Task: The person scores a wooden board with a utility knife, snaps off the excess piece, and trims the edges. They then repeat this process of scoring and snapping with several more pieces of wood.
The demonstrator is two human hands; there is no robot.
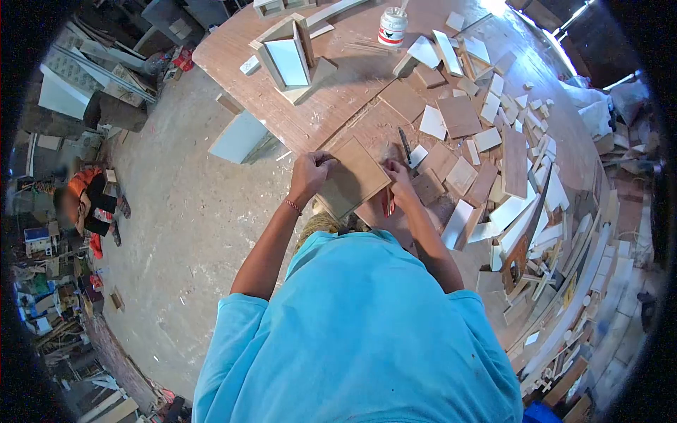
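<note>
A flat brown wooden panel (355, 176) is held in front of my waist, tilted, at the near edge of the worktable. My left hand (310, 175) grips its left side, thumb on the top face. At the opposite side, the fingers of my right hand (400, 179) close on the panel's right corner. Just below that hand lies a red-handled tool (387, 203), partly hidden by the panel. A slim black tool (405, 144) rests on the table beyond my right hand, beside a small white-faced block (418, 156).
Wood offcuts (486, 141) pile across the right of the worktable (303, 123). A white tub (393, 27) and a small wooden frame assembly (288, 60) stand further back. A white-faced box (238, 136) sits on the floor. Another person (88, 201) crouches at far left.
</note>
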